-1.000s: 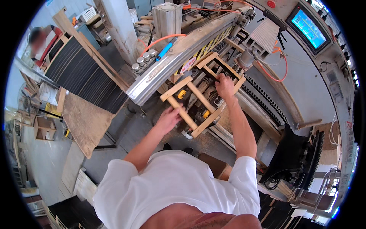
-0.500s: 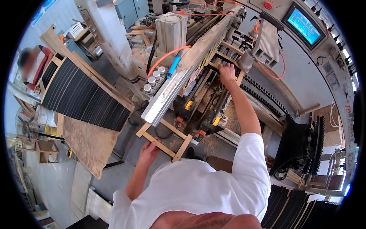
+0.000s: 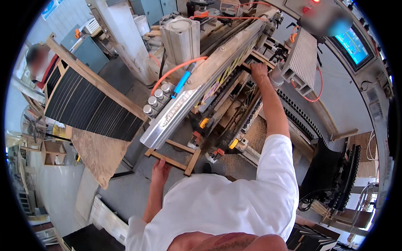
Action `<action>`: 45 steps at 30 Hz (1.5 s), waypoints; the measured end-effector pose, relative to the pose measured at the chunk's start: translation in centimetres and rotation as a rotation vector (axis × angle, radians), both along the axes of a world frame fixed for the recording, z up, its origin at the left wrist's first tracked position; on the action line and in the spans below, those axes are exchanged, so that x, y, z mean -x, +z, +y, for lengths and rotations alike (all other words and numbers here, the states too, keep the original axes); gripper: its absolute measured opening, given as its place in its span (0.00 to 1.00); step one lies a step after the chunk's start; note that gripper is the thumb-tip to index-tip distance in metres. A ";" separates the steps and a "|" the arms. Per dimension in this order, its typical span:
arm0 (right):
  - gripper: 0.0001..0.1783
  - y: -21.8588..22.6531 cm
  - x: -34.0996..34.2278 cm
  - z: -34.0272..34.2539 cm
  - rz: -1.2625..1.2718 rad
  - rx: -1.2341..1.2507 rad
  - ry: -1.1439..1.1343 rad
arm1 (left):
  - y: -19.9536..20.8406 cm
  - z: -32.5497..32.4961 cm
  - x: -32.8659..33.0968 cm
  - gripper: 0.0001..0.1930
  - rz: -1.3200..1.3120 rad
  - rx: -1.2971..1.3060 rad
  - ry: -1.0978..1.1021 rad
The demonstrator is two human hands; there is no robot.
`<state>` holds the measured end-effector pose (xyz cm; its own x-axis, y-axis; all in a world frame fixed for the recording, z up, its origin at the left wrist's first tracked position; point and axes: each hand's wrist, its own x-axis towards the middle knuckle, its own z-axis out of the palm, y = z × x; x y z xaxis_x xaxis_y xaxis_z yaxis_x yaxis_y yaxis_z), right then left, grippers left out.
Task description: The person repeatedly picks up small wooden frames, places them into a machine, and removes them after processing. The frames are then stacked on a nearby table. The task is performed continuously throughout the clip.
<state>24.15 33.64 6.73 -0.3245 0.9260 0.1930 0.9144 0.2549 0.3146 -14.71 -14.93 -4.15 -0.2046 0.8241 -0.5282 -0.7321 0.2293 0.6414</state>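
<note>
Low in front of me, my left hand (image 3: 160, 170) has its fingers closed on the near bar of a narrow wooden frame (image 3: 193, 162). The frame is tilted beside the front end of the machine's metal beam (image 3: 169, 121), which covers part of it. With the arm stretched far forward, my right hand (image 3: 259, 72) is closed on a second wooden frame (image 3: 264, 57) inside the machine. The fingertips and the bar under them are mostly hidden. Yellow-and-red clamps (image 3: 204, 123) sit between the two hands.
A rack of black-edged strips (image 3: 92, 102) stands at left, with a person (image 3: 37, 62) behind it. A ribbed metal column (image 3: 297, 62) and a lit control screen (image 3: 351, 46) are at right. Sawdust (image 3: 255, 134) lies about the machine. An orange hose (image 3: 167, 73) arches over the beam.
My right hand has moved slightly farther forward and closed more tightly at the frame in the machine. The left-hand frame has shifted slightly left and flatter. My head view has shifted.
</note>
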 end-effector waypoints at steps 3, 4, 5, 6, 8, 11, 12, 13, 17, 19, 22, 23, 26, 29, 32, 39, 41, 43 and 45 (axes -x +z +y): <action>0.07 0.3 -0.3 1.1 0.001 0.203 -0.046 | -1.0 0.4 -1.1 0.13 0.019 0.029 0.040; 0.07 0.5 -0.3 1.4 -0.006 0.202 -0.051 | -1.3 0.5 -1.5 0.12 0.029 0.040 0.052; 0.07 0.4 -0.3 1.6 -0.011 0.205 -0.057 | -1.5 0.7 -1.8 0.13 0.049 0.028 0.029; 0.07 0.3 -0.3 1.7 -0.016 0.209 -0.062 | -1.7 0.9 -2.3 0.14 0.068 0.016 0.005; 0.07 0.5 -0.2 1.8 -0.021 0.208 -0.057 | -2.0 1.3 -2.9 0.13 0.117 0.018 -0.034; 0.07 0.8 -0.1 1.5 -0.009 0.194 -0.014 | -2.3 1.4 -3.7 0.12 0.186 0.072 -0.007; 0.07 0.8 -0.2 1.4 0.005 0.180 0.009 | -2.2 1.4 -4.0 0.12 0.207 0.083 0.007; 0.07 0.8 -0.3 1.3 0.006 0.193 0.019 | -2.0 1.3 -4.3 0.12 0.228 0.095 0.022; 0.10 1.3 -0.2 1.7 -0.027 0.265 0.014 | -1.4 1.1 -5.2 0.12 0.353 0.184 0.090; 0.10 1.1 -0.2 2.1 -0.017 0.270 0.006 | -2.7 0.5 -4.7 0.14 0.406 0.208 0.085; 0.12 0.8 -0.6 2.4 0.056 0.271 0.025 | -2.2 0.7 -4.9 0.14 0.462 0.242 0.064; 0.12 0.7 -0.6 2.3 0.086 0.264 0.041 | -1.7 0.6 -5.0 0.14 0.477 0.255 0.057; 0.13 0.5 -0.3 2.5 0.064 0.249 0.021 | -1.6 0.6 -4.9 0.14 0.556 0.236 0.084; 0.13 0.8 0.4 2.3 0.052 0.261 0.009 | -1.4 0.0 -3.4 0.12 0.863 0.304 -0.042; 0.12 -0.3 -0.6 3.7 0.069 0.300 -0.033 | 0.2 -0.4 -1.9 0.11 0.943 0.157 0.029; 0.14 0.8 -0.5 2.1 0.038 0.278 -0.010 | 11.3 -3.5 2.1 0.10 1.088 -0.069 0.138; 0.14 2.0 0.7 1.0 -0.007 0.297 -0.027 | 15.5 -5.0 3.2 0.10 1.027 -0.122 0.167; 0.18 2.8 1.2 0.2 0.011 0.310 -0.053 | 18.9 -6.7 5.0 0.10 0.963 -0.107 0.224; 0.24 1.9 -0.1 0.9 0.048 0.248 -0.046 | 22.4 -7.8 7.5 0.15 1.059 -0.198 0.296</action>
